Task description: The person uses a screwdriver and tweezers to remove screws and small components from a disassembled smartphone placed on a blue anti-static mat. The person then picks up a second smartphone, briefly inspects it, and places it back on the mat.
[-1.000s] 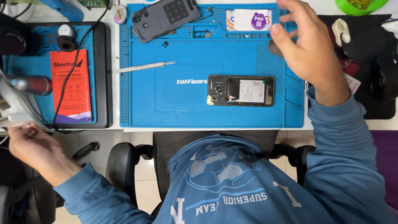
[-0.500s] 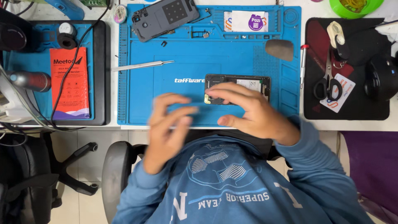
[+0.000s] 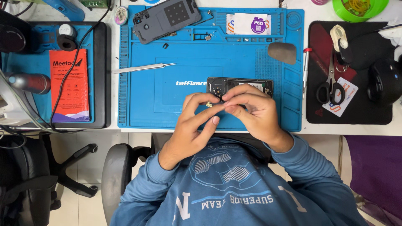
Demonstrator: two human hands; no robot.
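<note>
Here, both hands meet over the opened phone (image 3: 239,86), which lies face down on the blue work mat (image 3: 167,104), near the mat's front edge. The left hand (image 3: 190,125) has its fingers (image 3: 201,119) narrowed around a small gold-coloured part (image 3: 209,104) just in front of the phone; the right hand (image 3: 255,115) curls over the phone's middle, fingertips (image 3: 229,98) pinched close at that same part. Behind the phone on the mat lie metal tweezers (image 3: 144,68), the grey back cover (image 3: 166,19) and a grey pick (image 3: 282,52). Scissors (image 3: 325,86) sit on a black pad right of the mat.
</note>
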